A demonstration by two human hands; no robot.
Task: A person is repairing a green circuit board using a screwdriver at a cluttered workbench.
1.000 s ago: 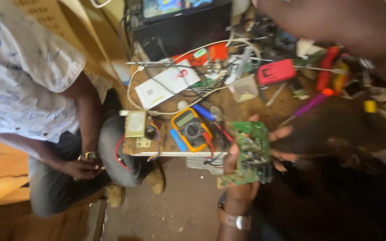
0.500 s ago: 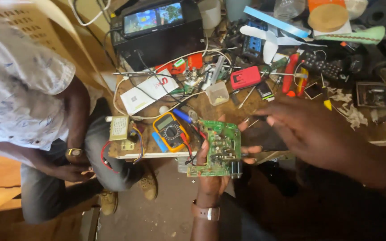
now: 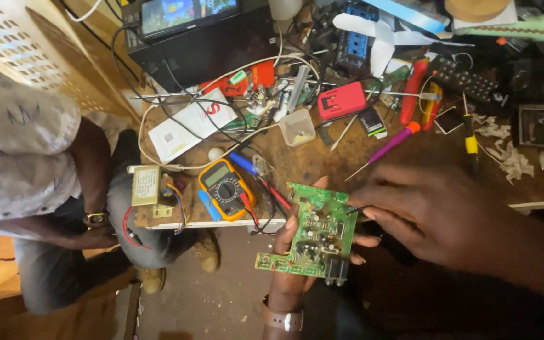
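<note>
Left hand (image 3: 297, 252) grips from beneath a green rectangular circuit board (image 3: 313, 233), long axis upright, just off the cluttered wooden bench (image 3: 322, 157), while right hand (image 3: 436, 214) pinches a thin probe at its right edge.

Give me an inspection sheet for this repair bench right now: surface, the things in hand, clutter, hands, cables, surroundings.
Surface: brown wooden bench, worn, crowded towards the back.
Job's things: green circuit board held over the bench's front edge, components facing up.
Clutter: orange multimeter, red box, purple screwdriver, small clear tub, white booklet, transformer.
Grippers: left hand grips the board from below; right hand pinches a thin dark part at the board's right edge, too small to identify.
Cables: white and black leads loop across the bench; red and black probe leads run from the multimeter.
Surroundings: seated person at left, black device with screen at the back.
</note>
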